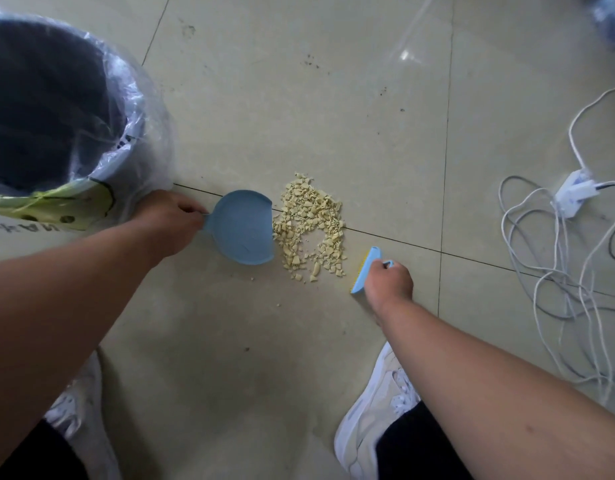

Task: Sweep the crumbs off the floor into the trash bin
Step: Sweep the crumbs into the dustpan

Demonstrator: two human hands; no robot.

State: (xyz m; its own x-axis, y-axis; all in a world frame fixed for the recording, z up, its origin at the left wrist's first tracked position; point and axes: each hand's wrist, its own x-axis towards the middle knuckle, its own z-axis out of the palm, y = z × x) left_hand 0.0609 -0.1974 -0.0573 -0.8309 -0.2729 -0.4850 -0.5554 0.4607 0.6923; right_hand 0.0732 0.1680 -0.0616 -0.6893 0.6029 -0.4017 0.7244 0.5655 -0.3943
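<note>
Left hand (167, 220) grips blue dustpan (243, 227) handle; right hand (387, 280) clasps small brush (365, 270). Crumbs (311, 225) lie on floor between hands, touching pan lip. Risk: hard stroke scatters bits past pan (trash bin (53, 109) beyond left hand).

white cables (555, 278) with power strip (574, 192) (right), white shoes (375, 410)

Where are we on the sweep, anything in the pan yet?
Not yet. Done: the crumbs lie gathered in one pile on the floor, and the dustpan sits with its open edge against them, still bare inside. In hand: left hand holds the pan's handle, right hand grips the brush just right of the pile. Left: brush the pile in, then tip it into the bin.
</note>
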